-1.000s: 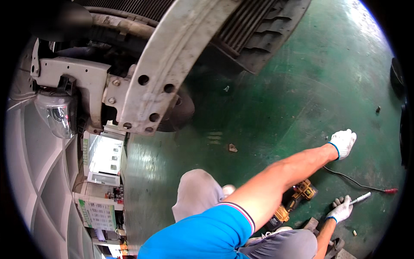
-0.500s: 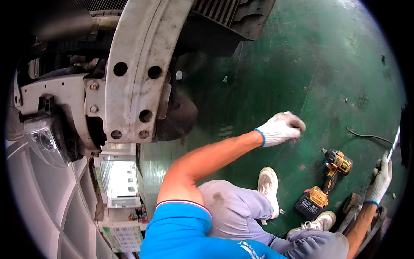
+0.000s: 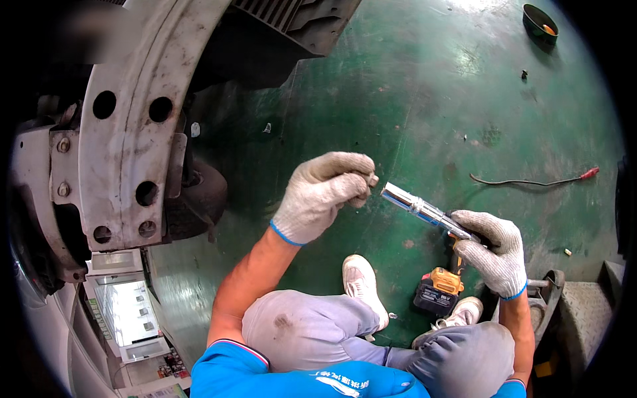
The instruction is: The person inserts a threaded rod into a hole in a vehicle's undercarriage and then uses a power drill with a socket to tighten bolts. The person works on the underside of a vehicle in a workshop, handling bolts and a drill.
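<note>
My left hand [image 3: 323, 196], in a white knit glove, is closed, with a small metal piece [image 3: 372, 180] pinched at its fingertips. My right hand [image 3: 495, 256], also gloved, grips a chrome socket extension tool [image 3: 421, 207] that points up and left, its tip a short gap from the left fingertips. A yellow and black cordless driver [image 3: 438, 289] lies on the green floor [image 3: 398, 119] below the tool, between my shoes. What the small piece is cannot be made out.
A white vehicle beam with round holes [image 3: 126, 132] and a black grille [image 3: 292, 26] hang over the left. A black cable with a red end [image 3: 531, 181] lies at the right, with a black bowl [image 3: 540, 20] and a small bolt [image 3: 524, 74] farther off.
My left hand was stretched far to the right over the floor; it has drawn back toward the middle and now sits closed by the tool's tip. The right hand lifted the tool inward.
</note>
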The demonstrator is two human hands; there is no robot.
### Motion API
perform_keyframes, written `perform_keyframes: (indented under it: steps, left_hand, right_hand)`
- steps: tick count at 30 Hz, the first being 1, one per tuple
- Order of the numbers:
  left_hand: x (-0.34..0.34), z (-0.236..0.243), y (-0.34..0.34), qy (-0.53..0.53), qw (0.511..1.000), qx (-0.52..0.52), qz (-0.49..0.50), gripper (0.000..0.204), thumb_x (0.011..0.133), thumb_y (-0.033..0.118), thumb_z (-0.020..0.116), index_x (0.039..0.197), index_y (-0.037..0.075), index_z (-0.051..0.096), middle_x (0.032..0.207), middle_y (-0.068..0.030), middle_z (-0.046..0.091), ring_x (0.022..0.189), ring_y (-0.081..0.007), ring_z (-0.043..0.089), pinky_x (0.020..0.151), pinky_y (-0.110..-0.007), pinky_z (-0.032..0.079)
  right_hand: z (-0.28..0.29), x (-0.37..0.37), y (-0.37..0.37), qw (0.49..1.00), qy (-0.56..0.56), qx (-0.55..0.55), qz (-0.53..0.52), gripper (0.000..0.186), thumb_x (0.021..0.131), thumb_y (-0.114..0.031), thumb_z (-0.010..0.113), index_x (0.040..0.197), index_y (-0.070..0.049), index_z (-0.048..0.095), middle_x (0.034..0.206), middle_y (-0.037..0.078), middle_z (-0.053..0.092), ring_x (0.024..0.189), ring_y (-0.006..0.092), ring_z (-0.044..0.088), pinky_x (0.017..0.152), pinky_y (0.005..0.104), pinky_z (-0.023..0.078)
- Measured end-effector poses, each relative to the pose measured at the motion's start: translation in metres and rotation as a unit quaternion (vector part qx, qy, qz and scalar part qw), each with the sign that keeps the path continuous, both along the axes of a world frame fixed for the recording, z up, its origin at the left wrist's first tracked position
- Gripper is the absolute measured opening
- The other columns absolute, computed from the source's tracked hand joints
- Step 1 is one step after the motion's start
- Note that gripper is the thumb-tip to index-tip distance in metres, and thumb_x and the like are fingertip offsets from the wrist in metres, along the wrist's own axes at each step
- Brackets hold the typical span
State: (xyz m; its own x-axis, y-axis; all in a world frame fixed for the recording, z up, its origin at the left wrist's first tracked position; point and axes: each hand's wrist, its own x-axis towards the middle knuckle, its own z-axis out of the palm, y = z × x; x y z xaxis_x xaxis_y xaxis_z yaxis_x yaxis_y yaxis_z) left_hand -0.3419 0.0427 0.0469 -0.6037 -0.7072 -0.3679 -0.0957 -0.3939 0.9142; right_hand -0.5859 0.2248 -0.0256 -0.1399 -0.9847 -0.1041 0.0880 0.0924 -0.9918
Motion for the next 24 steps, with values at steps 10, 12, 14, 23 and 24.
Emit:
perform_keyframes:
  steps: [10,12,14,23,24]
  left_hand:
    - [0.011,0.001,0.006,-0.077,0.993,-0.088,-0.033,0.02,0.087,0.0,0.066,0.106,0.0,0.068,0.092,-0.0071,0.066,0.074,-0.0131,0.062,0.06,-0.023,0.047]
    - [0.01,0.006,0.007,-0.078,0.997,-0.03,0.002,0.021,0.089,-0.002,0.066,0.11,-0.003,0.068,0.096,-0.0077,0.068,0.082,-0.0138,0.064,0.074,-0.026,0.055]
    - [0.017,-0.002,0.007,0.008,1.0,-0.007,-0.005,0.026,0.088,-0.003,0.067,0.114,-0.002,0.066,0.097,-0.0075,0.067,0.082,-0.014,0.065,0.075,-0.026,0.055]
    - [0.018,-0.012,0.015,0.083,0.996,0.01,-0.019,0.034,0.086,0.001,0.07,0.119,0.001,0.06,0.109,-0.0133,0.066,0.088,-0.0181,0.067,0.075,-0.031,0.058]
    - [0.017,-0.012,0.014,0.089,0.996,0.014,-0.019,0.033,0.087,0.001,0.07,0.119,0.001,0.06,0.11,-0.014,0.066,0.089,-0.0182,0.068,0.075,-0.031,0.058]
  right_hand:
    - [0.012,-0.003,-0.022,0.972,-0.135,0.166,0.101,0.036,0.082,-0.013,0.074,0.113,0.003,0.069,0.089,0.004,0.069,0.075,0.0079,0.06,0.068,0.0245,0.051]
    - [0.009,0.003,-0.025,0.979,-0.139,0.12,0.085,0.035,0.082,-0.012,0.073,0.113,0.003,0.069,0.086,0.003,0.069,0.069,0.0057,0.058,0.062,0.0222,0.048]
    - [0.006,0.007,-0.027,0.98,-0.15,0.1,0.081,0.035,0.082,-0.012,0.072,0.113,0.003,0.069,0.084,0.003,0.07,0.065,0.0039,0.056,0.057,0.0202,0.046]
    - [0.005,0.016,-0.034,0.97,-0.2,0.105,0.092,0.036,0.083,-0.016,0.074,0.112,0.003,0.068,0.083,0.007,0.072,0.061,0.0031,0.055,0.052,0.0186,0.045]
    - [0.004,0.018,-0.034,0.971,-0.2,0.101,0.087,0.036,0.083,-0.017,0.074,0.113,0.003,0.068,0.082,0.007,0.072,0.06,0.003,0.055,0.052,0.0185,0.044]
